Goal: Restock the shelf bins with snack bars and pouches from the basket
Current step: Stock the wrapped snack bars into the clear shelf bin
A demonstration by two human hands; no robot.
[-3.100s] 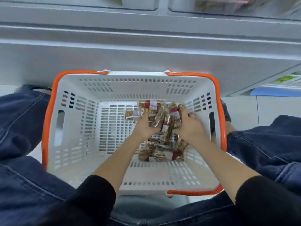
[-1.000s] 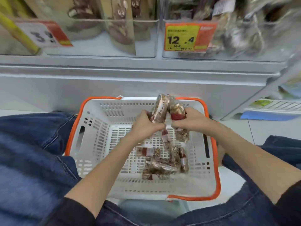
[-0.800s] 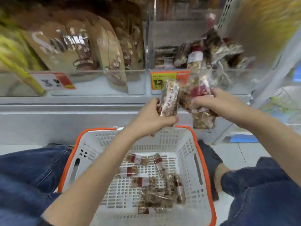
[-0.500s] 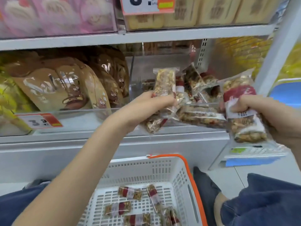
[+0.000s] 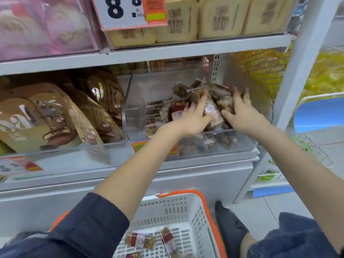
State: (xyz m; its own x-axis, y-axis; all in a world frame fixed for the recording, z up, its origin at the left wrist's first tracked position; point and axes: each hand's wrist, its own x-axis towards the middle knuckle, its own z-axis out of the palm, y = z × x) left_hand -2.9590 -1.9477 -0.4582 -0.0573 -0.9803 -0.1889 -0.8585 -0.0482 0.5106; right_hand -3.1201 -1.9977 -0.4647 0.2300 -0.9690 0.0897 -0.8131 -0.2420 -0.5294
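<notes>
Both hands had moved from in front of the shelf into the clear bin, carrying the snack bars in with them.

The left hand (image 5: 193,118) lay with fingers stretched nearly straight, pressing on the pile of snack bars (image 5: 212,110) inside the clear bin (image 5: 242,144); the right hand (image 5: 240,110) rested beside it with fingers spread, touching the same pile, and neither hand plainly gripped a bar. To the left, brown pouches (image 5: 55,116) stood tilted in the neighbouring bin. Below, the white basket (image 5: 186,207) with its orange rim sat on the floor, a few loose bars (image 5: 139,241) lying on its bottom.
</notes>
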